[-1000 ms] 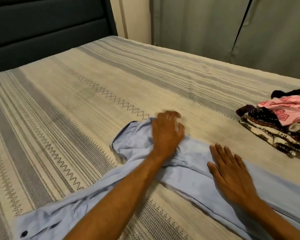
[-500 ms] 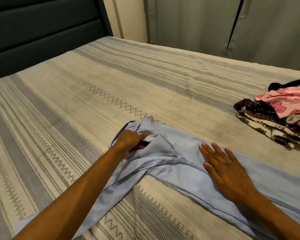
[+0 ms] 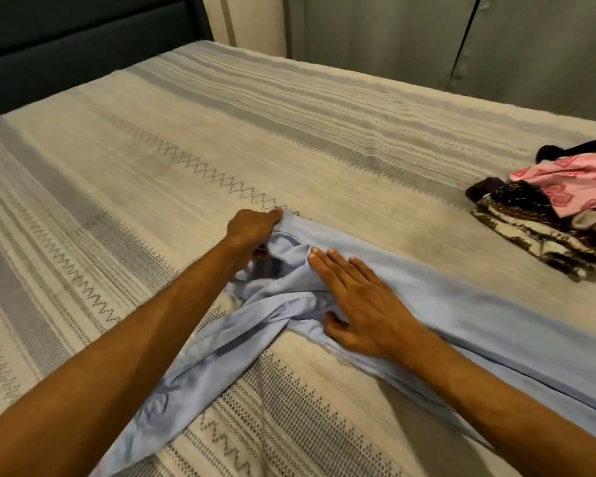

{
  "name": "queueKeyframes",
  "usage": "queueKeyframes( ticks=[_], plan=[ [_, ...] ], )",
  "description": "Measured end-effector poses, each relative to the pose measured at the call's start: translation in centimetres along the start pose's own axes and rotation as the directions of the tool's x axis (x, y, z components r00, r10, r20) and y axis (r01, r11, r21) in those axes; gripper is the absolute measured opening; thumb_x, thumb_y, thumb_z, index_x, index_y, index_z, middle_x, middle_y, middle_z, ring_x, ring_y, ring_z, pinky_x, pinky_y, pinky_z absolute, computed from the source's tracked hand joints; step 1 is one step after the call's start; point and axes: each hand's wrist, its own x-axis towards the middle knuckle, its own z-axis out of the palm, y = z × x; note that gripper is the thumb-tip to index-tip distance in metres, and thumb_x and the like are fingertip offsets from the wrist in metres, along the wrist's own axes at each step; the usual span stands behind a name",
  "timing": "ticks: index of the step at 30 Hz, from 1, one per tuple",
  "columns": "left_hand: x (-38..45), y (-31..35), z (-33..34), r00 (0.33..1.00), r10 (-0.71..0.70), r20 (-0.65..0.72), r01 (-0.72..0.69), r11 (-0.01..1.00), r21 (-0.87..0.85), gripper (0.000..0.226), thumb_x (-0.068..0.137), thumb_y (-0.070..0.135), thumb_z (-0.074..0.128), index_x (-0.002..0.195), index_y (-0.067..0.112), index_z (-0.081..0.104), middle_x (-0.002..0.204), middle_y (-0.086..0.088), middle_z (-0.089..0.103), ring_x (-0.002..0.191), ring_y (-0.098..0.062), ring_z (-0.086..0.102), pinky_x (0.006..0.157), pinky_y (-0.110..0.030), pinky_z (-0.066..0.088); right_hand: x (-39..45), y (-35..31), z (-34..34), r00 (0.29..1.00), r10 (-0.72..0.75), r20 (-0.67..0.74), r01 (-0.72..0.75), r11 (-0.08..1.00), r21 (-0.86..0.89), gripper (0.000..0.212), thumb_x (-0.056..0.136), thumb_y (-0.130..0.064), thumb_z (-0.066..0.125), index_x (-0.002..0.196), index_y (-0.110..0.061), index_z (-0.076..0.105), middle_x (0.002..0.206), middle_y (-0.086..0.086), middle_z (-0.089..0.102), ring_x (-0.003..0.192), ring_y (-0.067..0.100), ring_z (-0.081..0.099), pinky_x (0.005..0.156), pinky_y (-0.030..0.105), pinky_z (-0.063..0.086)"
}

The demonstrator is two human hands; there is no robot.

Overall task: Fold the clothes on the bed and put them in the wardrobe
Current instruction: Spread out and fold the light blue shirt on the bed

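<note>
Bed point(image 3: 152, 149) | left hand point(image 3: 253, 228) grip bunches blue shirt point(image 3: 461, 304) collar | right hand point(image 3: 362, 304) flat, pressing shirt

No words, labels, brand marks or numbers can be read anywhere. The bedspread point(image 3: 289, 139) carries only woven zigzag and stripe patterns, no lettering.

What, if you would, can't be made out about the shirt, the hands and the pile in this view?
- Shirt: hem cut off by the right edge; sleeve end by the bottom edge.
- Left hand: fingertips hidden in the cloth it grips.
- Pile: cut off by the right edge; garment count unclear.
- Wardrobe: interior unseen.
</note>
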Motion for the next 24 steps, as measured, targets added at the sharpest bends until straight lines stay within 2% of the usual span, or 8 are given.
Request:
queueKeyframes(
  ticks=[3, 6, 9, 11, 14, 18, 20, 24],
  plan=[
    [-2.9, -1.0, -2.3, 0.941, -0.071, 0.330, 0.082, 0.996, -0.020, 0.068, 0.101, 0.068, 0.046, 0.102, 0.005, 0.072, 0.093, -0.018, 0.076, 0.074, -0.026, 0.069, 0.068, -0.032, 0.060, 0.0, 0.1, 2.5, 0.987, 0.087, -0.133, -0.065, 0.985, 0.159, 0.079, 0.094, -0.018, 0.053, 0.165, -0.014, 0.019, 0.171, 0.005, 0.021, 0.158, 0.021, 0.019, 0.124, 0.048, 0.030],
    [-6.3, -3.1, -3.8, 0.919, 0.014, 0.394, -0.074, 0.988, 0.137, 0.056, 0.097, 0.069, 0.052, 0.082, 0.021, 0.077, 0.076, 0.001, 0.070, 0.060, -0.011, 0.059, 0.060, -0.026, 0.044, -0.4, 0.8, 4.0, 0.961, 0.104, -0.254, -0.064, 0.984, 0.164, 0.071, 0.095, -0.008, 0.057, 0.160, -0.006, 0.029, 0.165, 0.015, 0.035, 0.151, 0.032, 0.036, 0.117, 0.055, 0.039],
    [-9.9, -8.0, -5.8, 0.840, 0.465, 0.280, -0.541, 0.682, 0.491, 0.051, 0.090, 0.077, 0.054, 0.098, 0.030, 0.071, 0.090, 0.015, 0.070, 0.081, -0.001, 0.062, 0.072, -0.029, 0.048, -0.4, 0.3, 4.5, 0.937, 0.104, -0.334, -0.074, 0.992, 0.099, 0.071, 0.086, -0.002, 0.071, 0.151, 0.001, 0.042, 0.155, 0.023, 0.046, 0.143, 0.041, 0.045, 0.112, 0.061, 0.043],
    [-11.7, -11.2, -7.0, 0.777, 0.572, 0.262, -0.598, 0.541, 0.592, 0.060, 0.085, 0.082, 0.053, 0.117, 0.032, 0.064, 0.112, 0.009, 0.064, 0.101, -0.013, 0.057, 0.083, -0.037, 0.050, -0.2, -0.3, 3.5, 0.919, -0.001, -0.395, -0.035, 0.996, -0.085, 0.049, 0.088, -0.015, 0.068, 0.135, -0.003, 0.060, 0.142, 0.022, 0.059, 0.129, 0.042, 0.057, 0.105, 0.058, 0.047],
    [-12.8, -14.5, -7.9, 0.854, 0.461, 0.242, -0.511, 0.655, 0.556, 0.071, 0.080, 0.084, 0.055, 0.130, 0.033, 0.057, 0.118, 0.006, 0.060, 0.110, -0.019, 0.055, 0.091, -0.044, 0.052, -0.3, -1.6, 2.5, 0.904, -0.123, -0.410, -0.027, 0.940, -0.340, 0.015, 0.091, -0.019, 0.068, 0.105, -0.017, 0.073, 0.112, 0.009, 0.070, 0.101, 0.034, 0.063, 0.086, 0.048, 0.041],
    [-13.9, -15.3, -8.0, 0.859, 0.466, 0.212, -0.503, 0.691, 0.519, 0.057, 0.073, 0.078, 0.064, 0.112, 0.036, 0.063, 0.092, 0.017, 0.066, 0.084, -0.005, 0.062, 0.073, -0.034, 0.055, -1.1, -2.6, 1.7, 0.902, -0.003, -0.431, -0.094, 0.974, -0.204, 0.005, 0.088, -0.019, 0.071, 0.092, -0.018, 0.074, 0.098, 0.004, 0.069, 0.090, 0.030, 0.062, 0.076, 0.043, 0.037],
    [-15.2, -14.7, -8.8, 0.864, 0.455, 0.217, -0.501, 0.729, 0.466, 0.050, 0.071, 0.072, 0.074, 0.104, 0.036, 0.062, 0.073, 0.016, 0.065, 0.066, -0.003, 0.061, 0.057, -0.027, 0.047, -2.0, -3.2, 1.0, 0.911, 0.050, -0.409, -0.118, 0.983, -0.141, 0.018, 0.087, -0.029, 0.064, 0.093, -0.016, 0.074, 0.100, 0.004, 0.068, 0.092, 0.031, 0.061, 0.074, 0.042, 0.036],
    [-20.2, -14.3, -9.8, 0.680, 0.567, 0.466, -0.733, 0.540, 0.413, 0.024, 0.088, 0.051, 0.068, 0.108, 0.041, 0.057, 0.086, 0.025, 0.060, 0.075, 0.004, 0.060, 0.061, -0.015, 0.043, -3.5, -3.6, 0.0, 0.955, 0.138, -0.261, -0.209, 0.941, -0.267, 0.023, 0.074, -0.025, 0.089, 0.095, -0.021, 0.079, 0.097, 0.000, 0.069, 0.092, 0.030, 0.061, 0.073, 0.042, 0.037]
  ],
)
